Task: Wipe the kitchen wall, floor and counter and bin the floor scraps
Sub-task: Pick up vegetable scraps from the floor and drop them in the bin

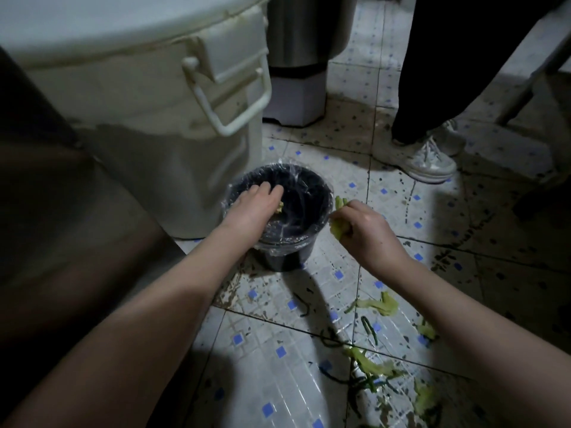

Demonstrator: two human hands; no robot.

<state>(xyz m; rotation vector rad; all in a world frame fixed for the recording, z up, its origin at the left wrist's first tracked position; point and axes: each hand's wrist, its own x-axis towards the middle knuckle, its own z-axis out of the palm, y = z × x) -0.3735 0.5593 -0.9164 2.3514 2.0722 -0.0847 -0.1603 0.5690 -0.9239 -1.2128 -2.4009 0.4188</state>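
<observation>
Landmark: the small dark bin [287,257], lined with a clear bag, standing on the tiled floor [278,350].
Left hand: the left hand [253,205] hovers palm down over the bin's mouth, fingers stretched and relaxed, gripping nothing; a small pale scrap [279,207] shows just under its fingertips, and I cannot tell whether it touches them.
Right hand: the right hand [364,227], just right of the bin's rim, is curled round a bunch of green vegetable scraps [338,231].
Step in hand: binning the floor scraps, by my reading, one handful going in and the next waiting.
Done so far: some scraps are lifted; the bin's inside is too dark to show how much lies there.
Left to do: loose floor scraps [370,364] lie near the bin on its right and toward the camera, and the tiles all round it are spotted with grime, so the floor wipe looks undone (wall and counter are out of view, so no verdict there).
Count, hands: two.
Count, bins: one.
Count, floor scraps: at least four pale green pieces, plus several thin dark strands too dim to number.
Count, other things: one big white bucket [154,118] touching the bin's far left side, one steel drum [299,32] beyond it, and a bystander's two shoes [429,162] beyond and right.
</observation>
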